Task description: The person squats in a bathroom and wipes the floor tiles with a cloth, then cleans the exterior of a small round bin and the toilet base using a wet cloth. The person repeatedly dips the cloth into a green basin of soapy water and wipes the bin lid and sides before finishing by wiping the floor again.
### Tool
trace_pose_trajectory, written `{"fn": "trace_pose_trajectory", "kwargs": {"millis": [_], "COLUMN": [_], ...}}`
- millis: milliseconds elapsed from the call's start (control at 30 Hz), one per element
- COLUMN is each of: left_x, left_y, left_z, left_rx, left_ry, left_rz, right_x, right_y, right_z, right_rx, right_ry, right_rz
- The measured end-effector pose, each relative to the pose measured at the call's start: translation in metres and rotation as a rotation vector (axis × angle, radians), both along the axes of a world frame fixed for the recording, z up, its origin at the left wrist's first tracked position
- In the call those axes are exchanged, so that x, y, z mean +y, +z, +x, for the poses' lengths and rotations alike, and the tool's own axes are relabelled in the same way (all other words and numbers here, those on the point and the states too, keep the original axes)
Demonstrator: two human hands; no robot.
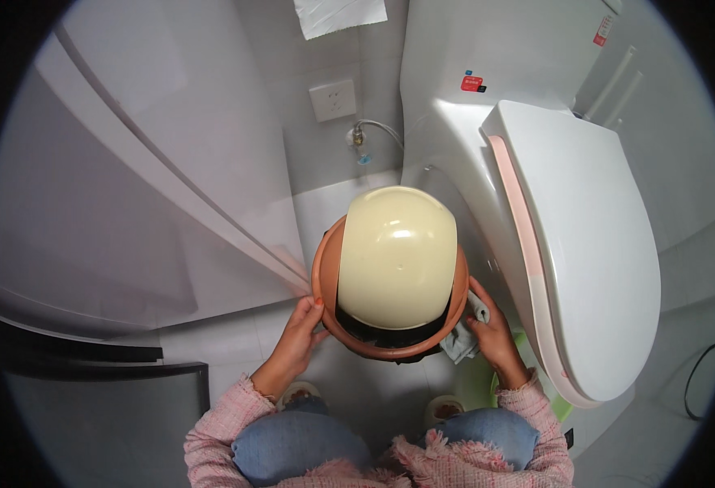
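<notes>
An orange-brown round plastic bin [328, 259] is held between my two hands, with a glossy cream domed lid [400, 262] on its top. A black liner [394, 337] shows between the lid and the rim at the side nearest me. My left hand [299, 329] grips the bin's left edge, thumb on the rim. On the right edge is my right hand [493, 326], which also holds a grey-green cloth [462, 341] against the bin. The bin's underside is hidden.
To the right stands a white toilet [601, 256] with its lid down. A light green tub [482, 378] is partly hidden below my right hand. A pale cabinet or panel [150, 183] fills the left. A water valve [359, 137] and wall socket [333, 100] lie ahead.
</notes>
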State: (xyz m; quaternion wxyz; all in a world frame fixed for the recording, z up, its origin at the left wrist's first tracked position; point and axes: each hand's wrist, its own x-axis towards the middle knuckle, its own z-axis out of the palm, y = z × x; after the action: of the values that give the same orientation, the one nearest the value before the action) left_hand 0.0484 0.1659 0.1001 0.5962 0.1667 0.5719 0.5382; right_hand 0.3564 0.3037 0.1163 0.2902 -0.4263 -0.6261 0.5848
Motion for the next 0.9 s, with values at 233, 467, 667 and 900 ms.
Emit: {"fn": "trace_pose_trajectory", "kwargs": {"millis": [233, 467, 667, 900], "left_x": [-0.009, -0.026, -0.05, -0.063], "left_y": [-0.009, 0.007, 0.0, -0.01], "left_z": [0.0, -0.003, -0.018, -0.034], "left_rx": [-0.24, -0.29, -0.383, -0.323], "left_ry": [-0.001, -0.118, -0.24, -0.396], "left_rz": [0.139, 0.149, 0.16, -0.052], "right_x": [-0.003, -0.024, -0.037, -0.037], "right_y": [0.006, 0.019, 0.032, 0.029], "right_z": [0.003, 0.043, 0.067, 0.076], "right_rx": [0.119, 0.077, 0.002, -0.142], "right_ry": [-0.047, 0.003, 0.233, 0.281], "right_rz": [-0.188, -0.187, -0.313, -0.436]}}
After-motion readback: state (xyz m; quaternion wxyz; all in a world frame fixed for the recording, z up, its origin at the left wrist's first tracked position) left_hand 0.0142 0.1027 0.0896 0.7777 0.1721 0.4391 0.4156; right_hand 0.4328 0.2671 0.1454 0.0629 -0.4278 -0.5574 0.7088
